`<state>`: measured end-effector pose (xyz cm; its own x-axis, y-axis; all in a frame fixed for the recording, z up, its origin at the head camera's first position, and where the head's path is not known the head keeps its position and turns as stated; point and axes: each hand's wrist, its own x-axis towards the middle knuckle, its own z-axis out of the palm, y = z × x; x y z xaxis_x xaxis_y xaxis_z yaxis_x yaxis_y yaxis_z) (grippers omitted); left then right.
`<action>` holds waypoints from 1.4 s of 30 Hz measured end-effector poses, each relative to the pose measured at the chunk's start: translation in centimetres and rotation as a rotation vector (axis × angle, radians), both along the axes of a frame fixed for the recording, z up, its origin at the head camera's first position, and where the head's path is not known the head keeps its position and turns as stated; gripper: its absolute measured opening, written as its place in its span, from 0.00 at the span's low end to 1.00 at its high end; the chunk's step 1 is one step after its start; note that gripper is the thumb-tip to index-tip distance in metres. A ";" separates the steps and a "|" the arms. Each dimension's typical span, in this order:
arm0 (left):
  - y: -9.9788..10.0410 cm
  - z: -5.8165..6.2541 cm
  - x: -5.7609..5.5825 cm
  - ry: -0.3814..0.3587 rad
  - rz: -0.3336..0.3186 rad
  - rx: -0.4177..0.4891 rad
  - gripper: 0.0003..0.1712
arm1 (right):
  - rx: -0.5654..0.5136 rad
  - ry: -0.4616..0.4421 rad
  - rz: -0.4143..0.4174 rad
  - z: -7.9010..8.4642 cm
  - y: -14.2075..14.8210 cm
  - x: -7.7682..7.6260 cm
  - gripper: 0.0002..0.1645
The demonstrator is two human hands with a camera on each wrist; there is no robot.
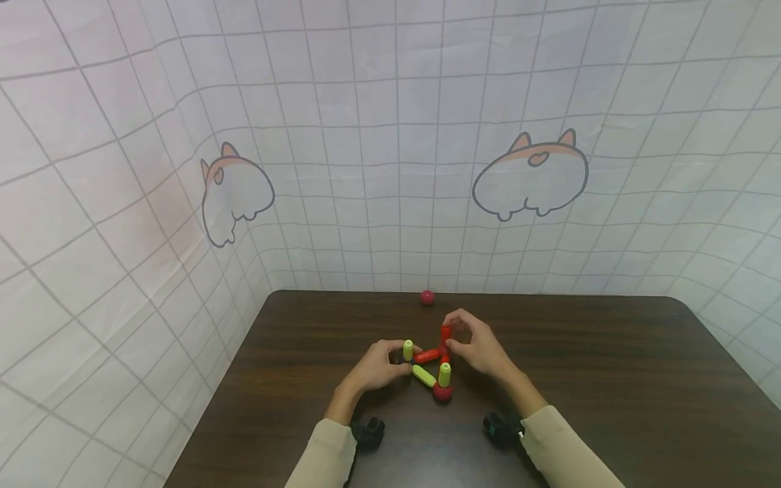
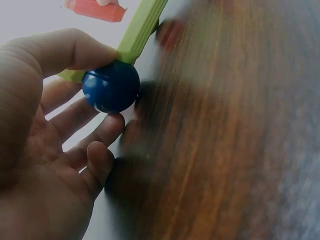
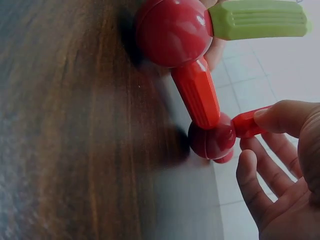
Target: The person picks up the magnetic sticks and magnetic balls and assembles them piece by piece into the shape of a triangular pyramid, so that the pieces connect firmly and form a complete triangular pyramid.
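Observation:
Rod-shaped building sticks and balls form a triangle on the table. My left hand [image 1: 377,366] holds the blue ball [image 2: 111,87] at its left corner, thumb at the ball's top. A short yellow-green stick [image 1: 408,350] stands up from that corner. With thumb and fingertips, my right hand [image 1: 481,347] pinches an upright red stick [image 3: 246,124] on the back red ball [image 3: 211,139]. Another red ball [image 1: 442,393] makes the front corner, bearing an upright yellow-green stick [image 1: 445,375]. Along the base run a yellow-green stick [image 1: 424,375] and two red sticks, one [image 1: 428,355] towards the blue ball.
A loose red ball [image 1: 427,297] lies near the far edge of the dark wooden table [image 1: 610,379]. Behind and beside the table hangs a white grid-patterned cloth [image 1: 378,169]. Dark wrist cameras [image 1: 368,434] sit below both hands.

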<state>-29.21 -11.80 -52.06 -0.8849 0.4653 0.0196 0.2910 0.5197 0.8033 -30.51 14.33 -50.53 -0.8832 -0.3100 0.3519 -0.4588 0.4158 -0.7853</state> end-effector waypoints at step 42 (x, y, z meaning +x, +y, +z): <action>-0.2 0.5 -0.2 0.117 0.191 0.169 0.15 | -0.012 -0.135 0.052 -0.3 2.0 1.5 0.14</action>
<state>-29.37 -11.99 -51.57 -0.9435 0.2718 0.1896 0.2963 0.4353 0.8501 -29.03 16.36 -50.85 -0.9058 -0.3526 0.2350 -0.3692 0.3845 -0.8461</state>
